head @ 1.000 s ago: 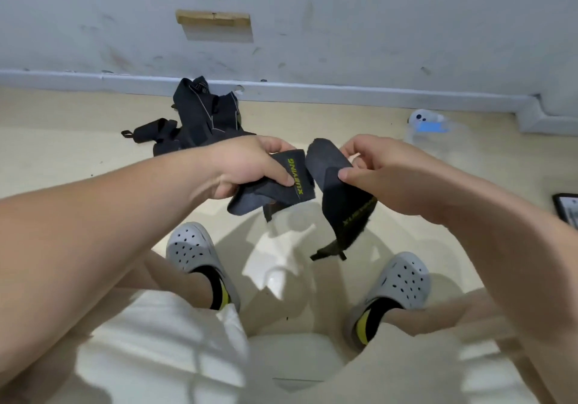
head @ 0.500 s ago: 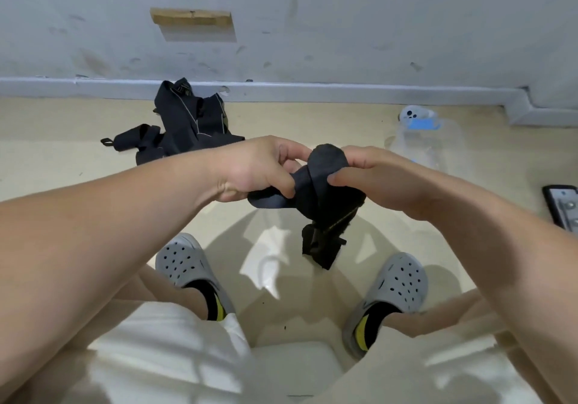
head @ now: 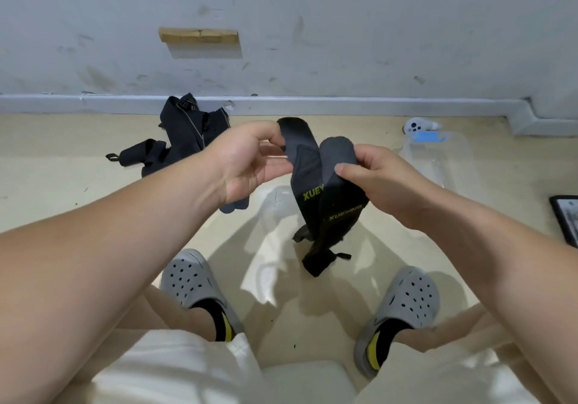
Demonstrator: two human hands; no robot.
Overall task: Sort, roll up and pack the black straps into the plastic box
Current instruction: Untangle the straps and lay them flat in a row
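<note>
Two black straps with yellow lettering hang side by side above the floor between my feet. My left hand (head: pixel 250 162) pinches the rounded top of the left strap (head: pixel 301 172). My right hand (head: pixel 378 178) grips the right strap (head: pixel 339 212) near its top, thumb on its face; its lower end with a small loop dangles. A pile of more black straps (head: pixel 184 134) lies on the floor by the wall, behind my left hand. The clear plastic box (head: pixel 441 159) with a blue clip stands on the floor at the right, behind my right hand.
A white controller (head: pixel 417 125) rests at the far edge of the box. A dark phone or tablet (head: pixel 567 219) lies at the right border. My grey clogs (head: pixel 194 281) flank a patch of floor. The wall and skirting board run close behind the pile.
The bunched straps have been pulled apart and now hang long and side by side. Both hands have risen a little and hold the top ends.
</note>
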